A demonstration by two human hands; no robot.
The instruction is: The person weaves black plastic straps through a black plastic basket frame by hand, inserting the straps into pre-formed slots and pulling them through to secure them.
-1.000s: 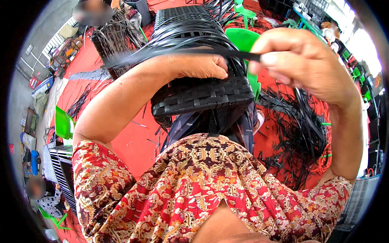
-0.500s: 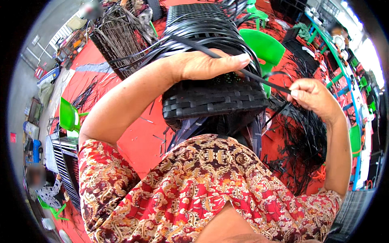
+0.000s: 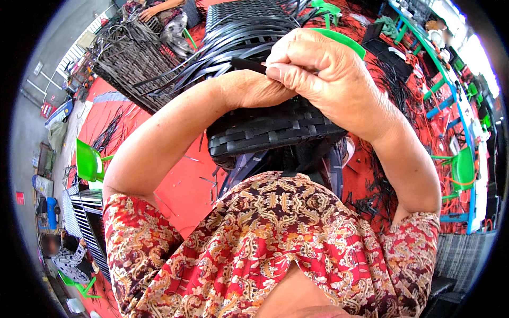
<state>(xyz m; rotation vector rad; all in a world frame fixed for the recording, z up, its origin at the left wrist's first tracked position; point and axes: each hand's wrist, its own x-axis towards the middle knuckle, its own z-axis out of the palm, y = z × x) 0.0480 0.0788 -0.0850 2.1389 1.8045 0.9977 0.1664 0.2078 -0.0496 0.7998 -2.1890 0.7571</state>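
In front of me a black woven wicker piece [image 3: 260, 135] sits over my lap, its near edge plaited from flat strips. My right hand [image 3: 326, 74] is closed, thumb and fingers pinched on a flat black strip [image 3: 248, 64] that shows just left of its fingertips. My left hand [image 3: 257, 87] lies right against it, reaching across the woven piece from the left. Its fingers are hidden behind the right hand, so their grip cannot be seen. Many loose black strips [image 3: 212, 66] fan out from the woven piece beyond the hands.
Green chairs stand around: one at left [image 3: 89, 160], one at right [image 3: 462, 168]. A dark wicker panel [image 3: 130, 66] leans at far left, near another person's arm [image 3: 161, 7]. Black strip scraps [image 3: 379, 209] litter the red floor [image 3: 172, 183]. Another person [image 3: 71, 262] sits at lower left.
My right hand has moved from the far right, up and left to meet the left hand. The strip stretched between them is now mostly hidden. The view has shifted slightly.
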